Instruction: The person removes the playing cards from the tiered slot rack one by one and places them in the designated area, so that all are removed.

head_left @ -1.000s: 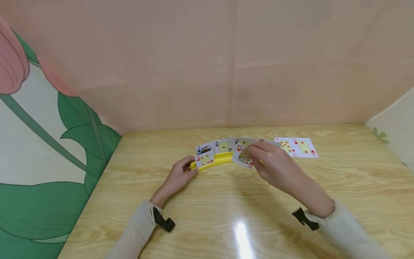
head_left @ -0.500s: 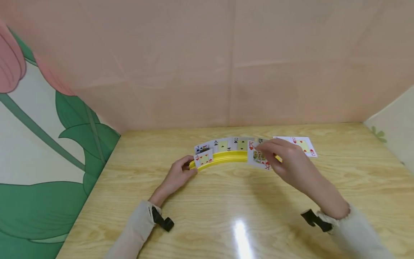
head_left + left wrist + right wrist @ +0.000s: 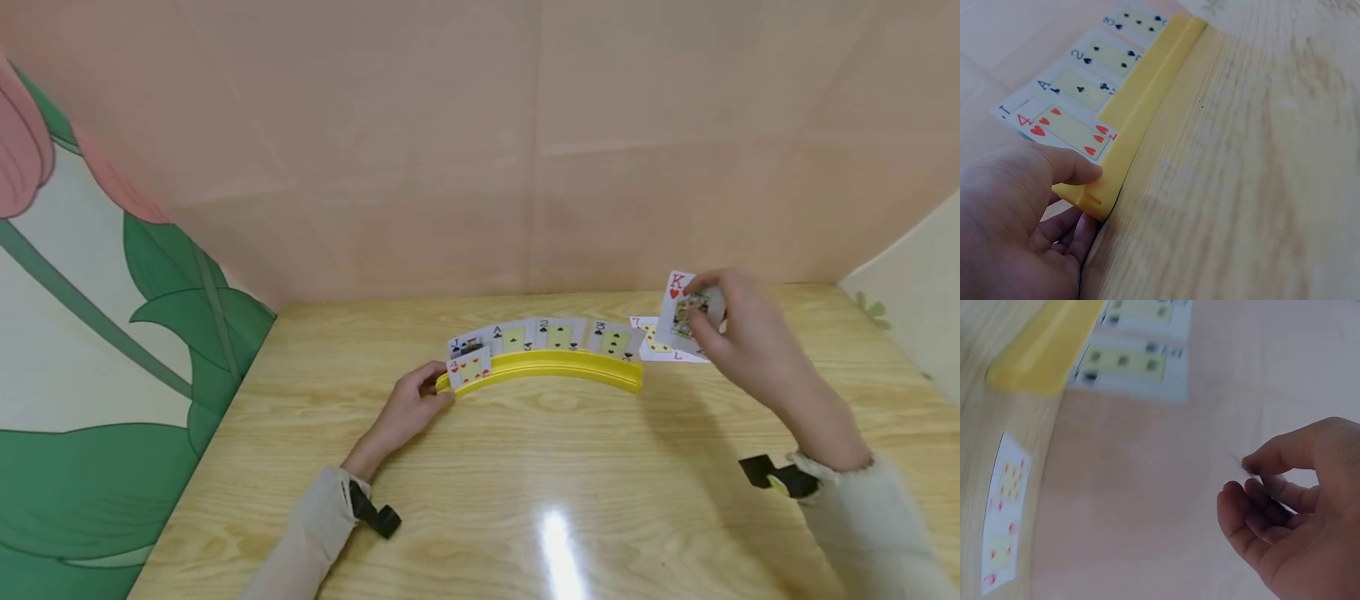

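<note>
My left hand (image 3: 407,407) grips the left end of a curved yellow card holder (image 3: 562,363); its thumb presses the front in the left wrist view. My right hand (image 3: 761,354) pinches a king of hearts (image 3: 678,321), raised beyond the holder's right end. In the right wrist view that card is nearly edge-on and blurred. The holder's back slot bears a jack of spades (image 3: 459,346), a black ace (image 3: 513,337), a 2 of spades (image 3: 561,334) and a 3 of spades (image 3: 615,340). A 4 of hearts (image 3: 469,369) stands in the front slot, overlapping the jack.
Behind the holder's right end a 7 of diamonds (image 3: 654,343) lies on the wooden table (image 3: 480,500). Beside it lies a 2 of hearts (image 3: 1001,553), hidden in the head view. A pinkish wall (image 3: 412,167) closes off the back, and a flower-patterned panel (image 3: 90,375) the left.
My right hand has carried the king of hearts rightward and up, away from the holder's front, uncovering the 3 of spades and the holder's right end. My left hand stays at the left end.
</note>
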Available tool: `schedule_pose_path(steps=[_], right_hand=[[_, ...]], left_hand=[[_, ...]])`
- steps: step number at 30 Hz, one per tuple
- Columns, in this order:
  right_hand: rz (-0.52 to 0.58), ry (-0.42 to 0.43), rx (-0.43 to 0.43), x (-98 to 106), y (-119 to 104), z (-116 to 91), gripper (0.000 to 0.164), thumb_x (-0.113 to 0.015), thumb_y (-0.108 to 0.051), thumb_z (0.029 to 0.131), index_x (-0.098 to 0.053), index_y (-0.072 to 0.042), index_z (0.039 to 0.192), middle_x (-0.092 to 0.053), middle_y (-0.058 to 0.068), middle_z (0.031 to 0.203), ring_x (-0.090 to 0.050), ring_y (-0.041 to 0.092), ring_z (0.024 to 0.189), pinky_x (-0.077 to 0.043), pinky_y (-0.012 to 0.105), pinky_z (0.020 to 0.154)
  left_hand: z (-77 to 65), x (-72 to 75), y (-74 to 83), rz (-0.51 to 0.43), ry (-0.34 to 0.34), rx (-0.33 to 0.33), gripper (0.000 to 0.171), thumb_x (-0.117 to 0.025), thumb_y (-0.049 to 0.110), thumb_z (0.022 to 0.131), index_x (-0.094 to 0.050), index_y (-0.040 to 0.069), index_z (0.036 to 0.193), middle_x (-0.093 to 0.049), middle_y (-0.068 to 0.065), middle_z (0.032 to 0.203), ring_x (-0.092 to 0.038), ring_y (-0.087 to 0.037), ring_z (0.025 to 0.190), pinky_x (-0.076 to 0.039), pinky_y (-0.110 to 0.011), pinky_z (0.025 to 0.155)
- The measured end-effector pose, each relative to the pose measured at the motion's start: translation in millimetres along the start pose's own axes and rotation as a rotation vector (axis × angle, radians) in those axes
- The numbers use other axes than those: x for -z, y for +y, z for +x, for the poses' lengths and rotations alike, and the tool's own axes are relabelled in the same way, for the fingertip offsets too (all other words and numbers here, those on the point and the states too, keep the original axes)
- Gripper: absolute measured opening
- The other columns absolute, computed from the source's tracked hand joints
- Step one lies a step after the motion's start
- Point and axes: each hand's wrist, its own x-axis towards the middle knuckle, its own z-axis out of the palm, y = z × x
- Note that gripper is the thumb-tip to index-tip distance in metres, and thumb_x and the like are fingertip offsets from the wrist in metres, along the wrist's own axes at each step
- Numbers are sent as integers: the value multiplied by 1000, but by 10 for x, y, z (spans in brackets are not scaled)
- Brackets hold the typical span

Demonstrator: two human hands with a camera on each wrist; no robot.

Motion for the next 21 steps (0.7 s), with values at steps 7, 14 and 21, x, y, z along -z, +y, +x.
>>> schedule_pose_path(steps=[7,14,21], right_hand=[[-8,106,-28,45,429,13,26,-63,5,90,-65,2,115,-60,27,114,-53,13,81,-36,10,61],[25,269,-81,18,769,-16,16,-66,3,90,-66,5,105,-64,22,84,-42,-16,69,-33,3,57],[-53,173,-219,58,967,-39,24,-46,-2,96,-55,8,115,-54,23,79,-44,21,60,-28,24,49]], left_hand=[[-8,40,-18,-10,-30,-24,35,-70,6,90,-65,7,125,-65,-8,120,-60,-20,103,-50,-36,90],[-4,28,-38,-22,-25,-17,35,-70,6,91,-65,7,125,-66,-8,119,-60,-20,101,-49,-36,87],[-31,13,54,-11,-11,2,36,-69,1,90,-63,0,126,-65,-14,120,-59,-24,101,-49,-37,87]])
